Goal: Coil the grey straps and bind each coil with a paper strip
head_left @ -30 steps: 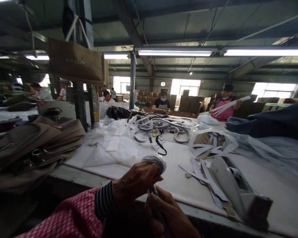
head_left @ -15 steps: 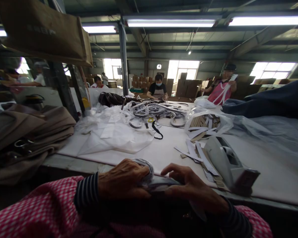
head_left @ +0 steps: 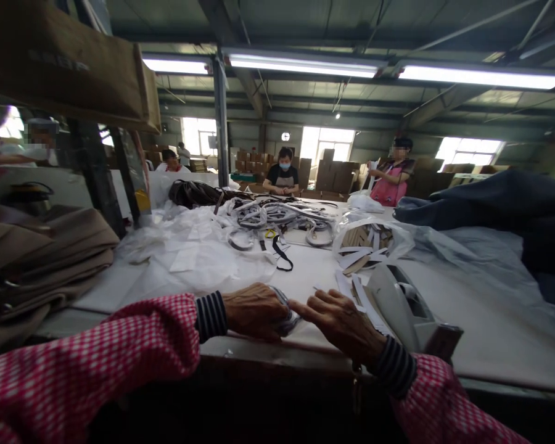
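Note:
My left hand (head_left: pixel 254 310) lies at the near edge of the white table (head_left: pixel 490 333), its fingers curled round a small pale bundle wrapped in clear plastic (head_left: pixel 287 311). My right hand (head_left: pixel 340 320) rests just to its right, fingers stretched toward the bundle and touching it. Both arms wear red checked sleeves with striped cuffs. A grey tape dispenser (head_left: pixel 404 308) stands right beside my right hand, on a scatter of paper strips (head_left: pixel 351 287).
Clear plastic bags (head_left: pixel 189 259) lie left of centre, coiled pale straps (head_left: pixel 277 219) behind them, a bag of card strips (head_left: pixel 365 243) to the right. Folded brown fabric (head_left: pixel 37 259) is at the left, dark blue cloth (head_left: pixel 499 213) at the right. Other people work at the far end.
Both hands have come up from below the table edge and set the bundle down on the table. The right hand went from gripping below it to lying flat beside it.

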The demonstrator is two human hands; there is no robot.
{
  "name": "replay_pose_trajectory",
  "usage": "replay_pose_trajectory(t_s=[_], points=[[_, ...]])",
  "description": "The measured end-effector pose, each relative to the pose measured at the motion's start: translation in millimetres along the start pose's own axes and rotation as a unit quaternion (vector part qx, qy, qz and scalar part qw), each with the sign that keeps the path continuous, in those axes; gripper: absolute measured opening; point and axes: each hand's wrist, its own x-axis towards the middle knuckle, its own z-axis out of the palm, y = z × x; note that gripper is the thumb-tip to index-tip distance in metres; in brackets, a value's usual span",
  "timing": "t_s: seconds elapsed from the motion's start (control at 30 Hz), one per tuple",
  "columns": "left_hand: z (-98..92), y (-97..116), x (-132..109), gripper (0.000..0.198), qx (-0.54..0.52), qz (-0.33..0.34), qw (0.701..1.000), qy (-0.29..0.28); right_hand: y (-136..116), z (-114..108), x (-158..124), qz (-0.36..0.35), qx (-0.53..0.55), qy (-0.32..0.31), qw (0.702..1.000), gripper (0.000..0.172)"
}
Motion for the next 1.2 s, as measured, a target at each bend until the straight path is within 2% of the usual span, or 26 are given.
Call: replay_pose_trajectory(t_s=[0.07, 0.2, 0.3, 0.37, 0.5, 0.63, 0.73, 0.8, 0.87, 0.97, 1.07, 1.13, 1.2], points=[[6.5, -8, 11, 0.029, 0.004, 0.016, 1.0, -0.014, 6, 15, -1, -0.001, 0.014, -0.033, 0.999, 0.04], [11.9, -17, 25, 0.029, -0.013, 0.04, 0.998, -0.037, 12, 40, -6, 0.015, 0.038, -0.056, 0.998, 0.042], [10.7, -22, 28, 0.03, -0.035, 0.042, 0.997, -0.057, 16, 45, -7, -0.011, 0.033, -0.073, 0.997, 0.042], [14.2, -23, 25, 0.039, -0.06, 0.041, 0.996, -0.059, 18, 44, -5, -0.021, 0.041, -0.085, 0.995, 0.042], [31.8, -20, 8, 0.04, -0.052, 0.042, 0.998, 0.012, 16, 39, 0, -0.016, 0.059, -0.104, 0.993, 0.037], [38.8, -10, -8, 0.032, 0.004, -0.024, 0.997, 0.072, 11, 34, 6, 0.0, 0.088, -0.111, 0.99, 0.028], [37.6, -6, -16, 0.025, -0.104, -0.07, 0.988, 0.091, 12, 28, 11, 0.023, 0.136, -0.115, 0.984, 0.028], [39.0, -8, -20, 0.023, -0.184, -0.08, 0.975, 0.095, 14, 24, 15, 0.034, 0.169, -0.12, 0.978, 0.035], [41.6, -13, -24, 0.029, -0.22, -0.072, 0.968, 0.098, 19, 20, 22, 0.031, 0.184, -0.132, 0.974, 0.045], [41.4, -23, -28, 0.036, -0.221, -0.05, 0.97, 0.085, 25, 17, 34, 0.007, 0.165, -0.155, 0.974, 0.047], [31.9, -36, -33, 0.034, -0.212, -0.048, 0.975, 0.038, 24, 19, 46, -0.003, 0.158, -0.155, 0.975, 0.031], [23.8, -42, -36, 0.036, -0.205, -0.067, 0.976, 0.001, 17, 24, 52, 0.006, 0.168, -0.146, 0.975, 0.018], [19.0, -42, -38, 0.041, -0.19, -0.095, 0.977, -0.017, 5, 32, 58, 0.02, 0.176, -0.135, 0.975, 0.014]])
